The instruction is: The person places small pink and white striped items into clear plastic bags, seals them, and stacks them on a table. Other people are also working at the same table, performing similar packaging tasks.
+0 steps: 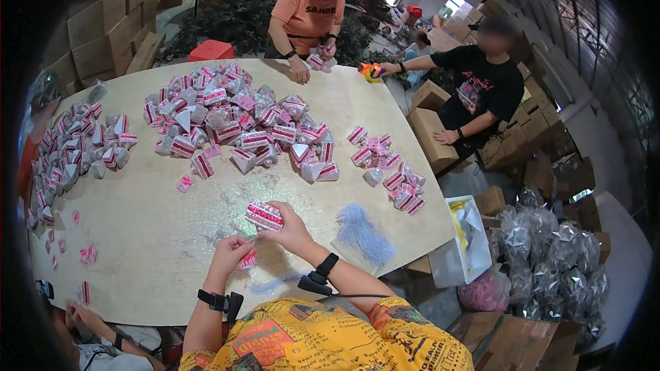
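Note:
My right hand [294, 232] is closed around a glittery cake-slice ornament [265, 215] with pink and white stripes. Just beside it, to the left, my left hand [227, 260] pinches its fingertips together at the ornament's lower edge. A small pink tag [248, 260] hangs under those fingertips; the thin thread between tag and ornament is hard to make out. To the right of my right hand lies a bundle of pale blue strings [364, 233]. A few loose strings [276, 284] rest on the table near my wrists.
Heaps of wrapped slice ornaments [254, 139] cover the far and left table [165, 233]; a smaller group [393, 172] lies right. Two people stand across the table, one holding an orange-yellow tape dispenser [372, 72]. Another person's hands [84, 317] work at lower left. A white bin [462, 244] stands right.

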Available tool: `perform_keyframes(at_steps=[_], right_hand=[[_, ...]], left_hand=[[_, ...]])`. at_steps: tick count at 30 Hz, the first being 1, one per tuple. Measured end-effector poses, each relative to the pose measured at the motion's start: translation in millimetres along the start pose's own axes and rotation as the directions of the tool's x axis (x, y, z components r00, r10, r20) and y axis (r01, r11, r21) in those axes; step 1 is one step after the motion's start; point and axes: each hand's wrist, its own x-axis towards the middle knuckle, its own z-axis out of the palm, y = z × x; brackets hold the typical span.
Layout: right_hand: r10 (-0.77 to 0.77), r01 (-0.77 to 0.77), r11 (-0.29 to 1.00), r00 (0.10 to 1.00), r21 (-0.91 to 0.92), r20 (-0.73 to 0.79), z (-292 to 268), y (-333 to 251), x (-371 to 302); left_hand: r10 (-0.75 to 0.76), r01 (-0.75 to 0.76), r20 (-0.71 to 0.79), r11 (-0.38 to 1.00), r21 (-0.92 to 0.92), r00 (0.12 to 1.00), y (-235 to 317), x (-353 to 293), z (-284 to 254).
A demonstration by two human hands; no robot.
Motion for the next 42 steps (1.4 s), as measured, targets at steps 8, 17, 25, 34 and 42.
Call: perform_keyframes(at_steps=[8, 17, 25, 34, 42], right_hand=[[-0.029, 0.028, 0.999, 0.999, -0.046, -0.040, 9, 1, 9], [0.120, -0.106, 0.990, 0.982, -0.095, 0.149, 26, 5, 21], [-0.427, 0.442, 0.896, 0.884, -0.043, 0.193, 43, -11, 16], [-0.304, 0.274, 0.952, 0.896, 0.136, 0.323, 51, -21, 54], [-0.166, -0.012, 0.978, 0.564, 0.209, 0.809, 54, -54, 121]], left_hand=[[0.048, -0.065, -0.115, 0.988, -0.144, 0.992, -5, -6, -10], [0.010, -0.070, -0.131, 0.881, -0.468, 0.991, 4, -25, -20], [-0.034, -0.068, -0.153, 0.789, -0.611, 0.988, 30, -24, -13], [0.299, -0.263, -0.174, 0.943, 0.204, 0.938, 41, -31, -19], [0.118, -0.129, -0.375, 0.992, -0.006, 0.920, 40, -27, -40]])
